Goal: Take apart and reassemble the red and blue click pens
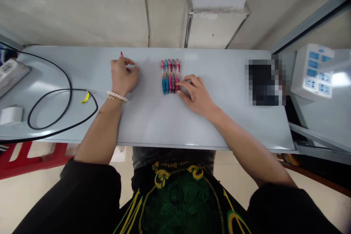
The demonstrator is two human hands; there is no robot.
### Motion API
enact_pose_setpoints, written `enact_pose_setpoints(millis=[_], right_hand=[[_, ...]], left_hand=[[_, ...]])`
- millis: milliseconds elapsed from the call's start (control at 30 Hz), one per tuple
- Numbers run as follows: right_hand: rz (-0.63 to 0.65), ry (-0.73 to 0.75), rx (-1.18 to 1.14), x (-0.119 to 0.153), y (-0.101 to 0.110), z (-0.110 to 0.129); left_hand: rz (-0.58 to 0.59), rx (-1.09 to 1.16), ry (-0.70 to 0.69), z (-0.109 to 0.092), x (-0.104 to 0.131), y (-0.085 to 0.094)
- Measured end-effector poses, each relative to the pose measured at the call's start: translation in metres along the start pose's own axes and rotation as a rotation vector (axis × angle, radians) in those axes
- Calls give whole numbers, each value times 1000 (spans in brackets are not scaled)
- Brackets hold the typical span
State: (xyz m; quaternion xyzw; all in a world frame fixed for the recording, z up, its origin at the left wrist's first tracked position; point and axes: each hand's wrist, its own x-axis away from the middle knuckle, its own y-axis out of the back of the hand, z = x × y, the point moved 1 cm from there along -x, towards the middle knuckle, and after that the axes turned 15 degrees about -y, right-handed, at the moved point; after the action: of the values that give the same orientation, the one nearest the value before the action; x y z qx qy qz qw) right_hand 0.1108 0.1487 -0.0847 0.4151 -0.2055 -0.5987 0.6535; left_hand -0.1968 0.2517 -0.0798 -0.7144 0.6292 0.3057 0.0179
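Several click pens lie side by side in a row on the grey table, with blue, pink and black grips. At the right end of the row is a pink pen (178, 69). My right hand (196, 93) rests beside it, with thumb and index finger closed at its lower end. To the left of the row, my left hand (123, 75) is closed around a red-tipped pen (121, 54). Only small red ends of that pen show above and below the hand; the palm hides the rest. A blue pen (163, 85) marks the row's left end.
A black cable (68, 108) with a yellow tag (85, 97) loops over the left of the table (153, 124), near a white adapter (11, 115) and a power strip (13, 75). A dark, pixelated object (263, 84) lies at right, before a white socket block (314, 71).
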Motion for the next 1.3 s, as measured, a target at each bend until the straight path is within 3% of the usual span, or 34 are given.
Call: enact_pose_setpoints(millis=[133, 367, 533, 667, 900, 1000, 1167, 1300], right_hand=[[0, -26, -56, -5, -1, -2], [-33, -174, -8, -10, -2, 7], [-77, -303, 7, -8, 7, 7], [-72, -292, -6, -5, 18, 1], [-179, -363, -359, 1, 25, -5], [-177, -396, -599, 2, 23, -2], [46, -331, -813, 5, 22, 16], [151, -288, -849, 8, 24, 24]], left_hand=[[-6, -359, -100, 2, 6, -3], [1, -299, -125, -18, 18, -10], [-15, -229, -297, -45, 19, -18], [-39, -122, -380, -59, 27, -28], [117, 157, -311, -78, 55, -49], [144, 360, -140, -85, 63, -55], [190, 770, 224, -99, 66, -57], [199, 849, 226, -106, 64, -53]])
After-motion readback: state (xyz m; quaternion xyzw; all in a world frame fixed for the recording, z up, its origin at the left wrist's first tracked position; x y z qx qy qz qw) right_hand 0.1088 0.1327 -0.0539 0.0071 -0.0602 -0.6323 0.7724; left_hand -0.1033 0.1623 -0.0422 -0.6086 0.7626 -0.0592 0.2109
